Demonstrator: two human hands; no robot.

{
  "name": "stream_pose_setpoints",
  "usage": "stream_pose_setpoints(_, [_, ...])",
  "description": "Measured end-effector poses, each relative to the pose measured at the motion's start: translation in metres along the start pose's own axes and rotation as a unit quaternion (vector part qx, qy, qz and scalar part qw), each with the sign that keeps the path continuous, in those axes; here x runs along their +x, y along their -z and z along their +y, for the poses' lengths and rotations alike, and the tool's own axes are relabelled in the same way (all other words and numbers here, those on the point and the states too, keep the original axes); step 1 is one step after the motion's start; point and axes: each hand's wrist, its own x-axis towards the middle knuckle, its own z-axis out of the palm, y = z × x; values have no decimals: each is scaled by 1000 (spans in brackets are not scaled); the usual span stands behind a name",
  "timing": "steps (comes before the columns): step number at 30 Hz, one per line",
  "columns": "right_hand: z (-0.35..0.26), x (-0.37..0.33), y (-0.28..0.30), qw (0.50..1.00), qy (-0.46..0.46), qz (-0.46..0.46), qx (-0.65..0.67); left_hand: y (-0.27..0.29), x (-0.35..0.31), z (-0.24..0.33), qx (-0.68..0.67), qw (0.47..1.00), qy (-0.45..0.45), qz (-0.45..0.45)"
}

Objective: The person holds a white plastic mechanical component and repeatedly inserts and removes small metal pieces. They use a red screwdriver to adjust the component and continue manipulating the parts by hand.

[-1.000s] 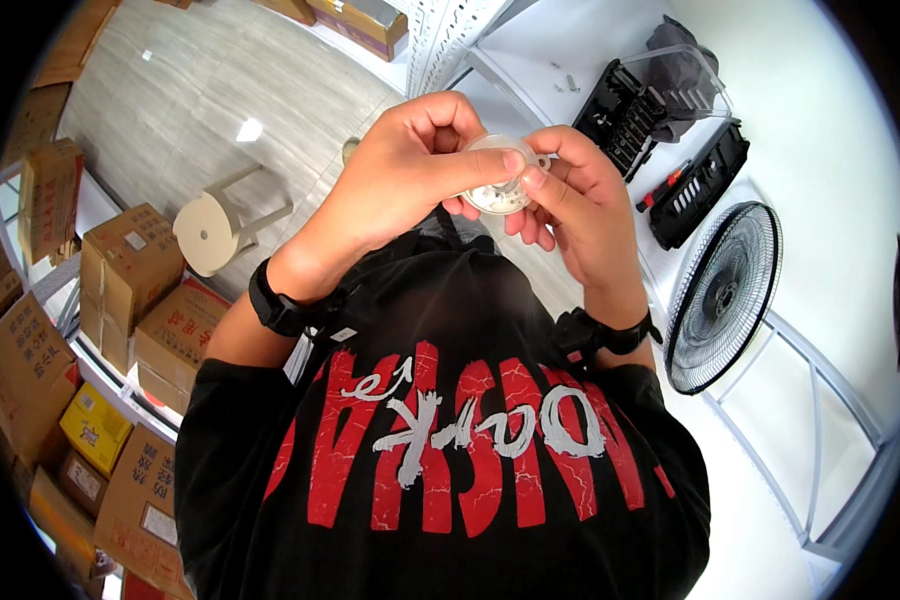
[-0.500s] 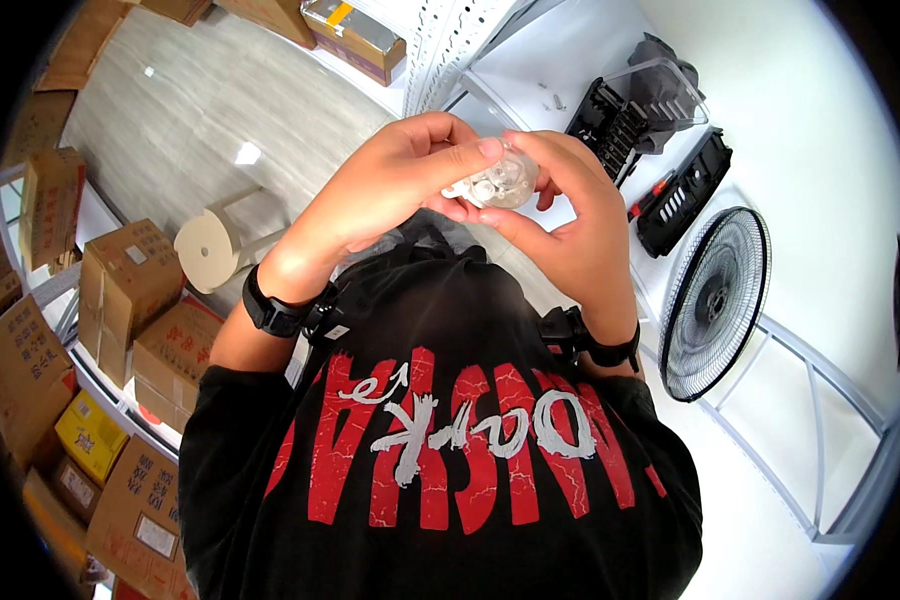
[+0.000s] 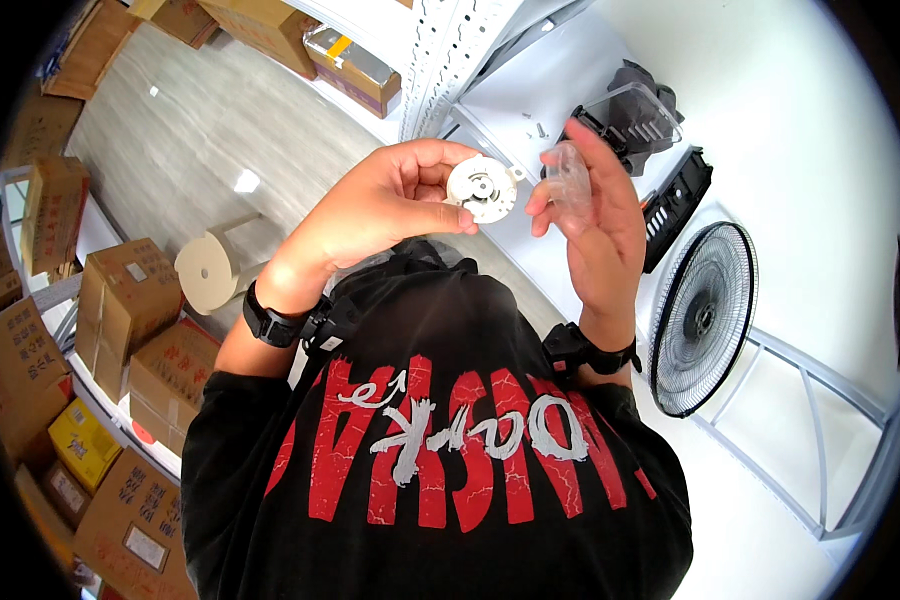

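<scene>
My left hand (image 3: pixel 410 190) pinches a round white plastic part (image 3: pixel 482 188) by its left edge, thumb in front and fingers behind. Its face, turned up, shows a ring, dark slots and a small tab at the right. Apart from it, to the right, my right hand (image 3: pixel 605 205) holds a clear, domed plastic cover (image 3: pixel 569 180) against its fingers and thumb. One of that hand's fingers points upward. Both hands are raised in front of my chest, above a white tabletop at the right.
Black slotted plastic parts (image 3: pixel 678 208), a dark grey piece (image 3: pixel 642 100) and small screws (image 3: pixel 540 130) lie on the white surface. A black wire fan guard (image 3: pixel 705 318) leans right. Cardboard boxes (image 3: pixel 130 292) stack at left, near a cream round stool-like object (image 3: pixel 207 270). A perforated white post (image 3: pixel 438 70) stands ahead.
The clear cover has come off the white part. My right hand has moved right with the cover, while my left hand keeps the white part, now showing its face.
</scene>
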Motion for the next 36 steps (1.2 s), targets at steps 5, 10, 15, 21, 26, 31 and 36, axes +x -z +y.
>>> stream_pose_setpoints(5, [0, 4, 20, 980, -59, -77, 171, -5, 4, 2, 36, 999, -9, 14])
stream_pose_setpoints(10, [-5, 6, 8, 914, 171, -22, -368, -11, 7, 6, 76, 996, -31, 29])
stream_pose_setpoints(15, [-13, 1, -7, 882, 143, -46, -447, -15, 10, 10, 86, 995, -37, 19])
stream_pose_setpoints(21, [-5, 3, -6, 882, 167, -37, -440, -13, 11, 15, 144, 989, -13, 35])
stream_pose_setpoints(26, [0, 6, 0, 874, 185, -52, -447, -15, 10, 11, 114, 992, -29, 35])
stream_pose_setpoints(31, [7, 12, -1, 831, 281, -14, -481, -16, 14, 12, 112, 992, -36, 37])
stream_pose_setpoints(36, [14, 11, 1, 843, 275, 13, -462, -13, 17, 7, 80, 995, -48, 29])
